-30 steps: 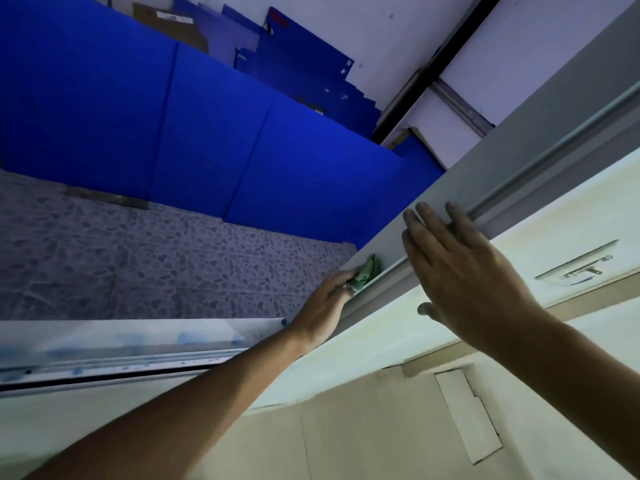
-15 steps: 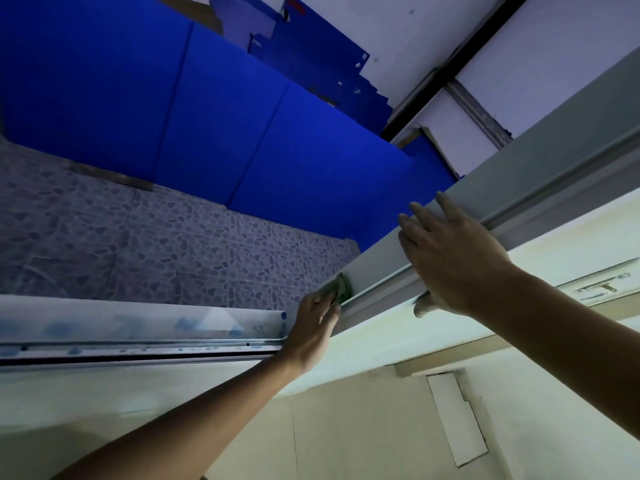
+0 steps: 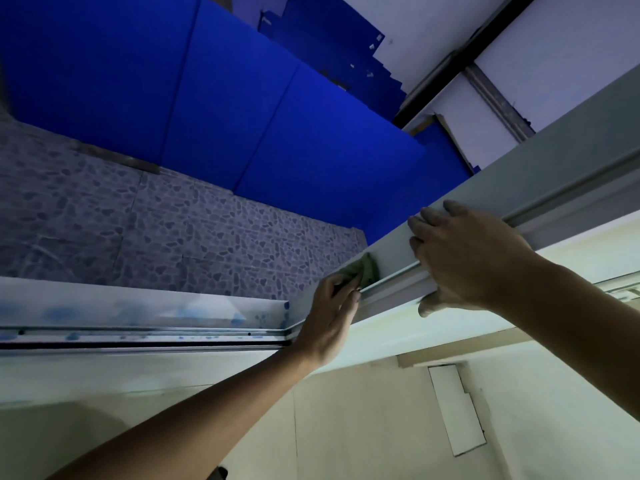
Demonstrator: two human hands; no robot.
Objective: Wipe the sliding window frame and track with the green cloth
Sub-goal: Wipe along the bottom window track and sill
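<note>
At the left you see the track (image 3: 145,336), a grey rail with blue stains, running to the corner. There your left hand (image 3: 329,317) presses the green cloth (image 3: 367,270) into the groove of the window frame (image 3: 519,188); the fingers curl over the cloth and hold it against the metal. Just beside it, to the right, your right hand (image 3: 464,261) rests on the same frame with straight fingers lying over the top and the thumb under the edge, holding nothing else.
</note>
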